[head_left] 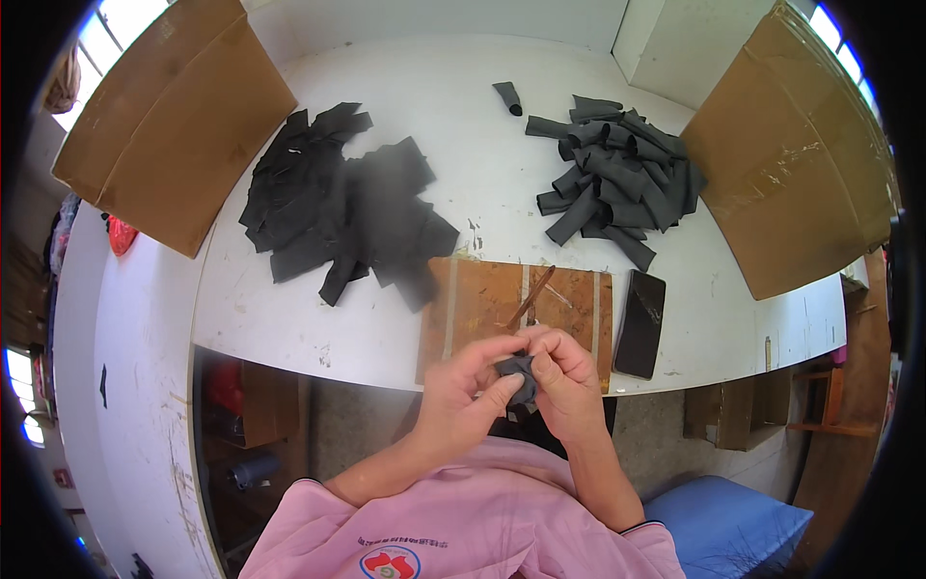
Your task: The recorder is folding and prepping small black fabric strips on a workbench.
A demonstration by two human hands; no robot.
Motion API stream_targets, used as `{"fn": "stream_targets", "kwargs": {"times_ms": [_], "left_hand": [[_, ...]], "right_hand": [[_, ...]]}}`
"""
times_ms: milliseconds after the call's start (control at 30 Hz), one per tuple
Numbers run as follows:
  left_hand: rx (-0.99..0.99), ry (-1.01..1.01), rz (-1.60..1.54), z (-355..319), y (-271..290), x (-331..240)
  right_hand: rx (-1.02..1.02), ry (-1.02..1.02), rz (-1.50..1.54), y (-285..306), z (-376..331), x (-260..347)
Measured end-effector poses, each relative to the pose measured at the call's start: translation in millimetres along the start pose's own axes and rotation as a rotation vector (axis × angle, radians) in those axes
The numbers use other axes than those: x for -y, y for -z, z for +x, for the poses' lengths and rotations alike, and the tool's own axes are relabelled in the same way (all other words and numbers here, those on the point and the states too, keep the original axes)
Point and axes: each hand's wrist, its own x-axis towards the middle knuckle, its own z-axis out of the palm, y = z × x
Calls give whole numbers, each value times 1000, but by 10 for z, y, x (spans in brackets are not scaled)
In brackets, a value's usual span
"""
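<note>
Close to my body, at the table's front edge, both hands pinch one small piece of dark grey fabric [522, 378]. My left hand [470, 384] has its thumb pressed on the cloth, and my right hand [564, 378] grips the other side with thumb and fingers. Just beyond them lies a brown board [468, 299] with pale strips across it, and a thin brown stick-like tool [535, 294] rests on it. At the far left spreads a pile of flat black fabric pieces [318, 207]. Several dark grey fabric tubes [617, 174] are heaped at the far right.
A black phone [640, 323] lies right of the board. One loose fabric tube [507, 97] sits apart near the back. Cardboard panels stand at the left [178, 121] and right [796, 154] of the white table [434, 125]. A blue cushion [728, 526] is at my lower right.
</note>
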Motion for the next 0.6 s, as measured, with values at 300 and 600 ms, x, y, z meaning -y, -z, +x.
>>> {"fn": "stream_targets", "kwargs": {"times_ms": [300, 600], "left_hand": [[-153, -94, -246, 389, -110, -477], [428, 440, -1479, 775, 172, -223]], "right_hand": [[57, 472, -726, -316, 193, 626], [154, -101, -251, -40, 627, 625]]}}
